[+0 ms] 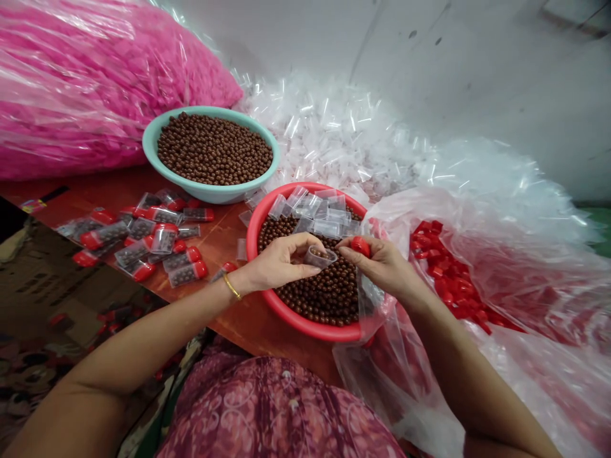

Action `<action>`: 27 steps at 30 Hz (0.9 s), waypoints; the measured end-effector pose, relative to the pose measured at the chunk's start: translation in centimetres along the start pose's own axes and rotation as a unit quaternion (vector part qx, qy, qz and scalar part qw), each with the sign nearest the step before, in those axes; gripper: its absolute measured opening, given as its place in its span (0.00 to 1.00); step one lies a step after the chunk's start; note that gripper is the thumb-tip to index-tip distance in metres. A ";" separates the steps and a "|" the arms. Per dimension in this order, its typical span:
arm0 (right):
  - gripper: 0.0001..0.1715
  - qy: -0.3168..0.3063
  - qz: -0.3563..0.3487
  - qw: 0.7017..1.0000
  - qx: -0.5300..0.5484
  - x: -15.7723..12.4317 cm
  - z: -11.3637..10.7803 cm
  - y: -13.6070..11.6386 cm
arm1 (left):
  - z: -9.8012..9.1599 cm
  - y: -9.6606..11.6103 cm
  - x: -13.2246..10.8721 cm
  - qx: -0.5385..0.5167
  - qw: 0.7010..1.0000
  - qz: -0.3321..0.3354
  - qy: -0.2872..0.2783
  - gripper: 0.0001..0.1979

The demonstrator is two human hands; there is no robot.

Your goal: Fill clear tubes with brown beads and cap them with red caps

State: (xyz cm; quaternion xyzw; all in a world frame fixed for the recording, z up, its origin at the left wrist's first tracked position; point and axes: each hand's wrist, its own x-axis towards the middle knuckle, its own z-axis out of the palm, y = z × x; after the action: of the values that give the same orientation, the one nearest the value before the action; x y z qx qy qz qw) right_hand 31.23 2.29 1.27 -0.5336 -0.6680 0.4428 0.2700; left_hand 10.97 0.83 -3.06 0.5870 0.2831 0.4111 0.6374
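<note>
My left hand (281,261) is closed round a small clear plastic container (321,257), its open mouth facing right, with some brown balls inside. In my right hand (379,262) a red cap (360,246) is held between thumb and fingers, a short way right of the container's mouth. Both hands are over a red basin (305,321) of shiny brown balls (319,292). Several clear empty containers (329,216) lie on the balls at the basin's far side. My right palm and some fingertips are hidden.
Filled red-capped containers (165,238) lie heaped on the red tabletop (224,238) at left. Behind stands a light-blue basin (210,189) of brown balls. A pink-filled bag (109,83) is at back left, clear containers (334,127) at back. An open bag of red caps (443,273) is at right.
</note>
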 end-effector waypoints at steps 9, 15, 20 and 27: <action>0.27 0.097 0.042 0.972 0.209 0.4 0.7 0.7 | -0.1 -0.1 0.1 0.074 0.996 -0.013 -0.043 0.11; 0.30 0.062 0.044 0.966 0.249 0.5 1.2 0.3 | 0.0 -0.5 0.1 0.086 0.994 -0.043 -0.057 0.11; 0.22 0.063 -0.013 0.979 0.192 -0.5 1.8 0.4 | 0.0 -0.6 0.1 0.107 0.992 -0.057 -0.043 0.11; 0.11 0.108 -0.091 0.989 0.044 -1.5 2.4 1.1 | 0.1 0.0 0.1 0.071 0.996 -0.054 -0.025 0.10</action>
State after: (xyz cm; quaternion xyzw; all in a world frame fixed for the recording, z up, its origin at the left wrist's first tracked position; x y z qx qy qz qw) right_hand 30.16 0.22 -0.61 -0.5028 -0.6609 0.3852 0.4025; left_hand 11.12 0.85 -3.00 0.6250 0.3272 0.3404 0.6217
